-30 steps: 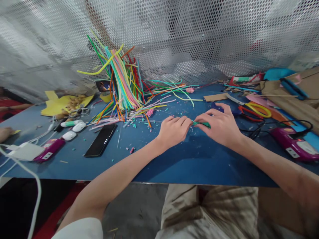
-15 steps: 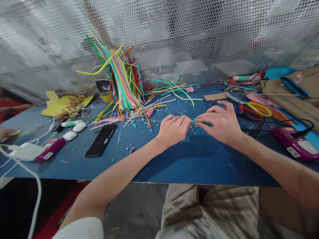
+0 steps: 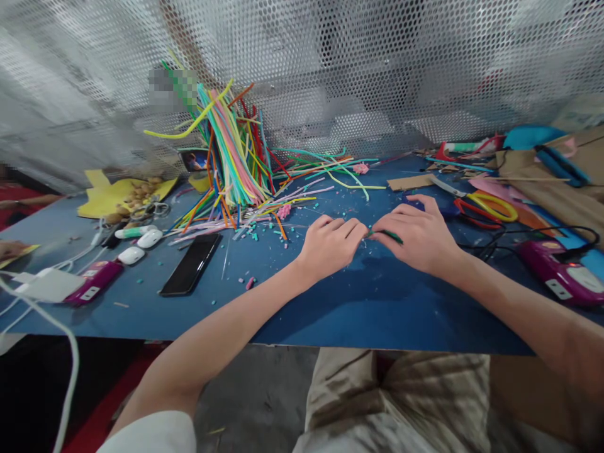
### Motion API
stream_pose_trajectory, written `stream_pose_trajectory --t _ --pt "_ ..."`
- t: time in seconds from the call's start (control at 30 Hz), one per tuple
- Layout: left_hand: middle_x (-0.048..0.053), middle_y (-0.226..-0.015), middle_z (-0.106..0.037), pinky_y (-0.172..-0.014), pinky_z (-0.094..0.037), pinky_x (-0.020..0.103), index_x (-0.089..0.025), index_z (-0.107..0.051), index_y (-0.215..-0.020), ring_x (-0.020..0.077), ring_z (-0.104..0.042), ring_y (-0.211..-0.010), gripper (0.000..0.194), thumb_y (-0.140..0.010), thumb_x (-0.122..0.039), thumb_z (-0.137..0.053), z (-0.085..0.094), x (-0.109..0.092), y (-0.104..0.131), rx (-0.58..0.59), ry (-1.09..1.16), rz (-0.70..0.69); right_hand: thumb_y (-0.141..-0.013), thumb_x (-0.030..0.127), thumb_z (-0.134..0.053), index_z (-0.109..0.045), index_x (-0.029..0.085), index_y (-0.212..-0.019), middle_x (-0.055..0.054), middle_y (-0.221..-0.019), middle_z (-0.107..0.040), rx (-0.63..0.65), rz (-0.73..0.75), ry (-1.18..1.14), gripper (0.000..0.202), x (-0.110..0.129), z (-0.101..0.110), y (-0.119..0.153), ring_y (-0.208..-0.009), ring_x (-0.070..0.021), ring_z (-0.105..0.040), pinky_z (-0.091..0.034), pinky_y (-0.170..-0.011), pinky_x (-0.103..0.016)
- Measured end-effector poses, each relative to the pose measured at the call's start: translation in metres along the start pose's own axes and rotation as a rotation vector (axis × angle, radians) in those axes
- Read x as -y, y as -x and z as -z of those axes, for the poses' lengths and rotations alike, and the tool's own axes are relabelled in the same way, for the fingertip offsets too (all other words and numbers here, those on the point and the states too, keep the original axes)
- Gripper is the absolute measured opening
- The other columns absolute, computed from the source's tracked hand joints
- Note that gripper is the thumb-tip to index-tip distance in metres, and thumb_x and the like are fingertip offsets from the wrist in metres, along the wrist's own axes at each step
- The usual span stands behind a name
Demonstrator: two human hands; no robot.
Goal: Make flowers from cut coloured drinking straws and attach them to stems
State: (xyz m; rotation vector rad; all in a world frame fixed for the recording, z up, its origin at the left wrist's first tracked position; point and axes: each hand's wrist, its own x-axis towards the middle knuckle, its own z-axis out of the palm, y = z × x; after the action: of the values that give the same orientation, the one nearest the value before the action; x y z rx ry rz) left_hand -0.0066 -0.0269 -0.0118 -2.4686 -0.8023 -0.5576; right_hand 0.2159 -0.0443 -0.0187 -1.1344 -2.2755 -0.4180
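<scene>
My left hand (image 3: 333, 244) and my right hand (image 3: 419, 234) meet fingertip to fingertip just above the blue table. A short dark green pipe cleaner (image 3: 393, 237) is pinched between them, and one end of it shows under my right fingers. How it is bent at the pinch is mostly hidden by my fingertips. Left of my hands, small cut bits of pink and teal pipe cleaner lie scattered, along with a fluffy pink piece (image 3: 284, 211). Scissors with yellow and red handles (image 3: 491, 206) rest beyond my right hand.
A big bundle of coloured pipe cleaners (image 3: 231, 148) stands at the back. A black phone (image 3: 190, 265), white earbuds (image 3: 131, 255), and a purple power strip (image 3: 97, 282) with cables are on the left. Another purple power strip (image 3: 559, 272) sits right. A person's hand (image 3: 10, 250) is far left.
My hands stay together on the pipe cleaner. My fingertips have shifted slightly, and less of the green now shows between them.
</scene>
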Motion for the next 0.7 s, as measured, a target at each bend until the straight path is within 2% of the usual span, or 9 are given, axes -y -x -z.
stream_pose_trajectory --t 0.27,0.4,0.53,0.7 --pt "0.003 -0.095 -0.074 -0.069 -0.038 0.032 -0.021 -0.064 -0.108 0.0159 -0.07 -0.084 0.026 -0.105 -0.032 -0.04 -0.0069 -0.0009 0.0005 0.074 0.123 0.037 -0.1 0.032 -0.053 -0.07 0.025 -0.093 0.002 -0.09 -0.077 0.029 0.073 0.119 0.02 0.0006 0.0031 -0.0006 -0.089 -0.019 -0.061 -0.018 -0.108 -0.051" --pt "0.001 -0.093 -0.074 -0.066 -0.041 0.031 -0.023 -0.064 -0.105 0.016 -0.071 -0.085 0.029 -0.105 -0.037 -0.039 -0.0084 -0.0011 0.0014 0.088 0.175 0.068 -0.102 0.032 -0.05 -0.07 0.026 -0.091 0.003 -0.086 -0.076 0.016 0.12 0.175 0.023 0.0015 0.0066 -0.0021 -0.09 -0.0188 -0.058 -0.016 -0.11 -0.052" --pt "-0.001 -0.092 -0.073 -0.062 -0.042 0.03 -0.023 -0.062 -0.103 0.016 -0.071 -0.083 0.027 -0.105 -0.036 -0.038 -0.0091 -0.0042 0.0016 0.112 0.196 0.115 -0.101 0.032 -0.05 -0.069 0.024 -0.09 0.003 -0.087 -0.076 0.014 0.133 0.19 0.023 0.0026 0.0069 -0.0029 -0.092 -0.0196 -0.059 -0.016 -0.11 -0.054" --pt "0.001 -0.098 -0.072 -0.061 -0.045 0.028 -0.022 -0.058 -0.107 0.016 -0.07 -0.09 0.022 -0.104 -0.031 -0.039 -0.0063 -0.0073 0.0011 0.19 0.225 0.153 -0.096 0.031 -0.056 -0.07 0.023 -0.09 0.0 -0.088 -0.077 0.065 0.076 0.115 0.017 0.0047 0.0074 -0.0034 -0.093 -0.022 -0.062 -0.018 -0.11 -0.054"
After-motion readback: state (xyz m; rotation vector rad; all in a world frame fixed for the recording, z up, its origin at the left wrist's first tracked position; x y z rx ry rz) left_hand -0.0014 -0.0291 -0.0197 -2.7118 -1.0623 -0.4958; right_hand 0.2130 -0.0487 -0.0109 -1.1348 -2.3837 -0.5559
